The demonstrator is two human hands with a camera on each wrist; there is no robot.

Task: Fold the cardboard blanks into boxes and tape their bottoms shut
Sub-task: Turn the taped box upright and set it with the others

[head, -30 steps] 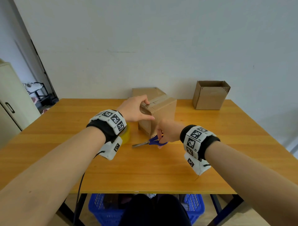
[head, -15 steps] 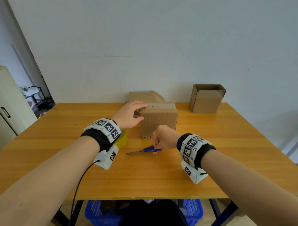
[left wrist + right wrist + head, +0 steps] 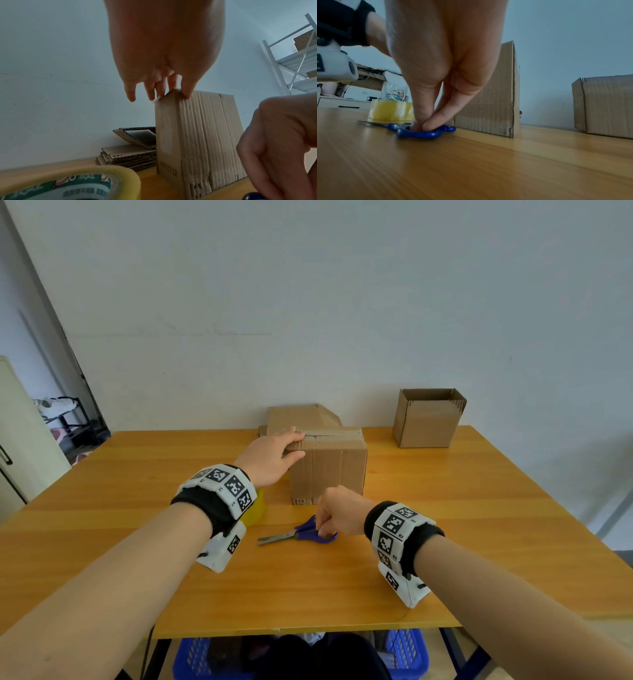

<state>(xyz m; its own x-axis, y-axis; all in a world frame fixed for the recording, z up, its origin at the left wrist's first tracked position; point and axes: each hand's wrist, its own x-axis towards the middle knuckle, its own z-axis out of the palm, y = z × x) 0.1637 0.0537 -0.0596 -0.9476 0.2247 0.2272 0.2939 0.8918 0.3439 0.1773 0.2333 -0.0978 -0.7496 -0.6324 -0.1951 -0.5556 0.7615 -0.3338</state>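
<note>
A folded cardboard box (image 3: 329,470) stands in the middle of the wooden table (image 3: 137,474), clear tape along its top seam. My left hand (image 3: 298,444) grips its top left corner, thumb on the front face and fingers over the top; the left wrist view shows the fingers (image 3: 186,93) pinching that corner of the box (image 3: 205,135). My right hand (image 3: 323,529) is just in front of the box, fingertips pinched in the handle loop of blue scissors (image 3: 294,535) lying flat on the table. The right wrist view shows the right hand (image 3: 419,125) in the scissors (image 3: 419,134).
A yellow tape roll (image 3: 256,506) lies under my left wrist, left of the box. Flat cardboard blanks (image 3: 294,416) are stacked behind the box. An open finished box (image 3: 428,422) stands at the back right. Blue baskets (image 3: 407,652) sit under the table.
The box has turned from corner-on to square with me under my left hand. My right hand has lowered the scissors flat onto the table and still has fingertips in the handle.
</note>
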